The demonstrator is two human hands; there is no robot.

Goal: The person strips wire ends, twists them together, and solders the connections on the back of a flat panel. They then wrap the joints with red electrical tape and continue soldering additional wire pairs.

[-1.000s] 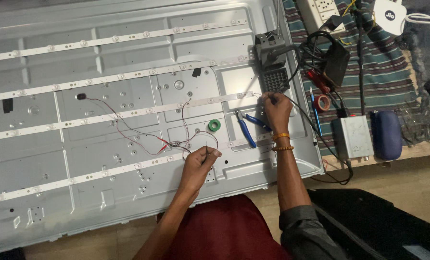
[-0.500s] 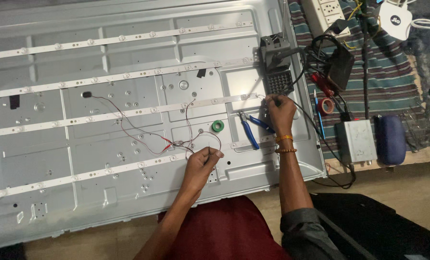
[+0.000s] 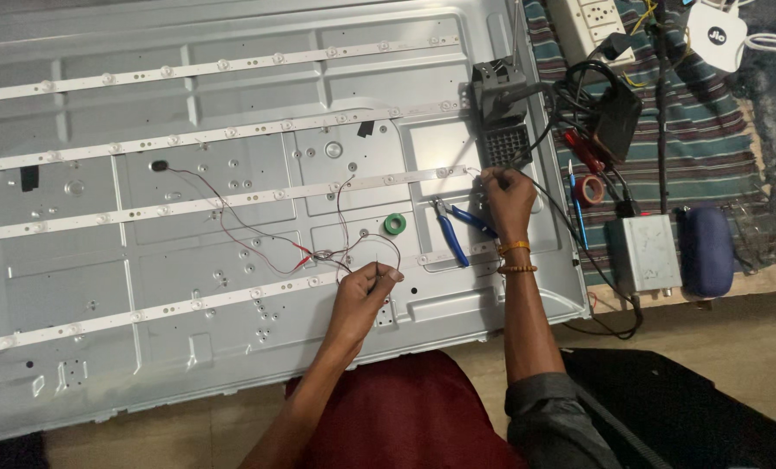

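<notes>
- On the metal panel [image 3: 232,174], near its front edge, my left hand [image 3: 362,291] pinches thin wires [image 3: 353,256]
- Right hand [image 3: 509,195] closed on a wire end, blue pliers [image 3: 457,227] just beside, by panel's rt edge

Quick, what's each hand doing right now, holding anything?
Left hand: fingers pinched shut on a thin wire.
Right hand: fingers curled at the end of an LED strip; cannot tell if it holds anything.

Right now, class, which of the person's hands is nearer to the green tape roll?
Left. The left hand sits just below the green tape roll, pinching thin wires; the right hand is farther off, beyond the blue-handled pliers.
</notes>
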